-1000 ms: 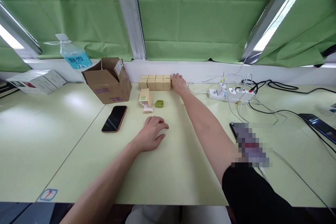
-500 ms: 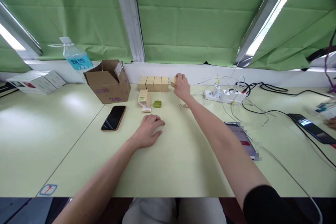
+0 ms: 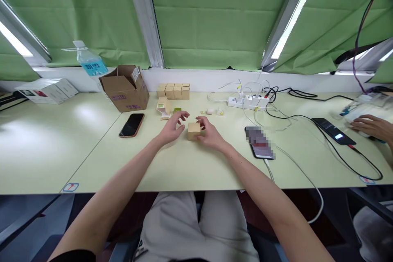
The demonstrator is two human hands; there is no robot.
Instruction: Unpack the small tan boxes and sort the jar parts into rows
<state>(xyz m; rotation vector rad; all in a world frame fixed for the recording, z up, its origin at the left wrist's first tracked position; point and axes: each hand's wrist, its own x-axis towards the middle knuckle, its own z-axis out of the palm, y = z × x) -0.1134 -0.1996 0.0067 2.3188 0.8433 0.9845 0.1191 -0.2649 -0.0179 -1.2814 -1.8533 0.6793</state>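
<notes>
A small tan cardboard box (image 3: 194,131) is at the middle of the table, and my right hand (image 3: 210,133) grips its right side between thumb and fingers. To its left, my left hand (image 3: 174,127) is open, fingers apart, not touching it. Behind my left hand lie an opened small carton (image 3: 163,107) and a green square case (image 3: 177,109), partly covered by my fingers. A row of several like tan boxes (image 3: 173,91) stands at the back. Beyond my right hand are a pale pink small item (image 3: 210,111) and a little clear piece (image 3: 220,112).
A brown carton (image 3: 127,90) and a black phone (image 3: 132,125) are on the left. At the right are a power strip (image 3: 248,101) with tangled cables, a charging phone (image 3: 259,143) and another phone (image 3: 333,131). Another person's hand (image 3: 371,125) rests at the far right.
My right hand has brought the small tan box from beside the back row toward me, to the table's middle. My left hand has lifted its fingers toward it. The view has tilted down.
</notes>
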